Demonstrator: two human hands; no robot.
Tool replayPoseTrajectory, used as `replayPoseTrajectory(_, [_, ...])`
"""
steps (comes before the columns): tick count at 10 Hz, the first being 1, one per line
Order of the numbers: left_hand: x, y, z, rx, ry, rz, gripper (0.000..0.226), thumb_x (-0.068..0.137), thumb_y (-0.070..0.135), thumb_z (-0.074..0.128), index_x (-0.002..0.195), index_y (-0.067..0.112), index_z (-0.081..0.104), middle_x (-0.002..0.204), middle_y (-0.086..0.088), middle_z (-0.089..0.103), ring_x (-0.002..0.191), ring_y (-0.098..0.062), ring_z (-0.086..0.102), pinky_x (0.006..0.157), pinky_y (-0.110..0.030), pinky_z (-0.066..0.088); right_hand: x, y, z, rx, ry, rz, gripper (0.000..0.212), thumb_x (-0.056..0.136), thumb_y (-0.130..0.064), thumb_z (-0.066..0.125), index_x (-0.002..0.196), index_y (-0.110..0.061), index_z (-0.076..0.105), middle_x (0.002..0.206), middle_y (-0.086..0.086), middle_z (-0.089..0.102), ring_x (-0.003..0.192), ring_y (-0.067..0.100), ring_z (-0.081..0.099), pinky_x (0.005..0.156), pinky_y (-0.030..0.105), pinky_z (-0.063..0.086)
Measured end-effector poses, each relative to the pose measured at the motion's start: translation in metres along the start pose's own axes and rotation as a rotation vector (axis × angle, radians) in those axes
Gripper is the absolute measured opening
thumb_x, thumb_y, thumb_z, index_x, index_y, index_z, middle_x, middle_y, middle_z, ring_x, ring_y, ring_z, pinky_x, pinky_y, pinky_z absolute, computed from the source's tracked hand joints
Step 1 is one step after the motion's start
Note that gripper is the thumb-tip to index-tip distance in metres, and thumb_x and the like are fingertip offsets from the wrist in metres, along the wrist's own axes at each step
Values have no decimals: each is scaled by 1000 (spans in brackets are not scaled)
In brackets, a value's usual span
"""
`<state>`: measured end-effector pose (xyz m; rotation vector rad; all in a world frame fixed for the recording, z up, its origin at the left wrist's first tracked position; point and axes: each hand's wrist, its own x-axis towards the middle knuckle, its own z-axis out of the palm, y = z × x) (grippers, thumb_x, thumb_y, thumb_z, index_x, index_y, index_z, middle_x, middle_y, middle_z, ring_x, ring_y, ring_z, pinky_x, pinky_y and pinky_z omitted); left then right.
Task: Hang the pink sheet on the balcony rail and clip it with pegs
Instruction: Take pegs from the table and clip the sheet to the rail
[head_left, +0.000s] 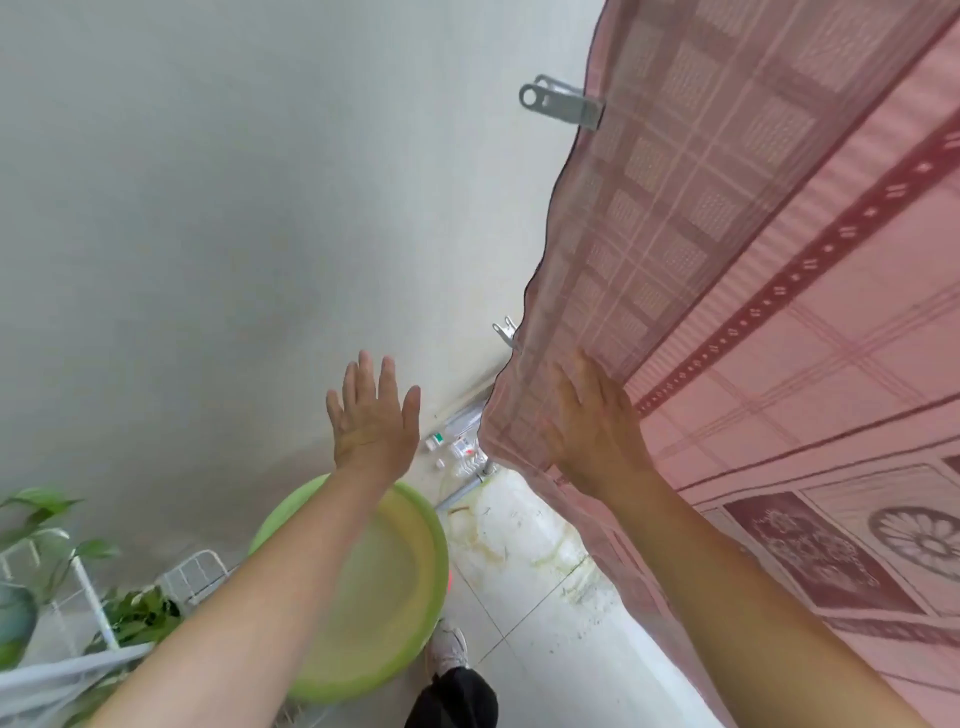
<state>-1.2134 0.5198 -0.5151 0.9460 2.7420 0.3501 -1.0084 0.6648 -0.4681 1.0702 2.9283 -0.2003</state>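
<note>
Pink sheet hanging up, one palm flat on it, the other hand free.

The pink sheet (779, 312) fills everything right of and beyond the right hand (592, 431) and drops away below that forearm; whatever carries it is hidden under the cloth. That hand lies open on the fabric near its left edge, fingers straight and pressing. The left hand (374, 421) hovers just beside it, off the sheet, fingers straight and spread, holding nothing. Under the left forearm sits a green basin (384, 587). Beyond the right fingertips a small grey peg (506, 332) grips the sheet's edge; further up that edge a larger grey peg (563, 104) does likewise.
</note>
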Motion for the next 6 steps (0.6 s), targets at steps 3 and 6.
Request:
replayPoseTrajectory(3, [-102,125,-160,23,237,300,60,103,47,21,156,20,10,165,-6,-2,151,-23,0,121,-48,3,-138,41,-162,-55,365,65,62,103,-44,35,156,-13,25,163,15,16,150,33,21,119,51,27])
replayPoseTrajectory(6, [-154,253,-268,-78,333,566,88,94,38,48,154,24,-16,160,-5,-29,149,-25,-19,121,-49,2,-248,38,-344,161,912,-35,62,100,-48,43,151,-13,34,156,12,33,141,24,34,112,40,32])
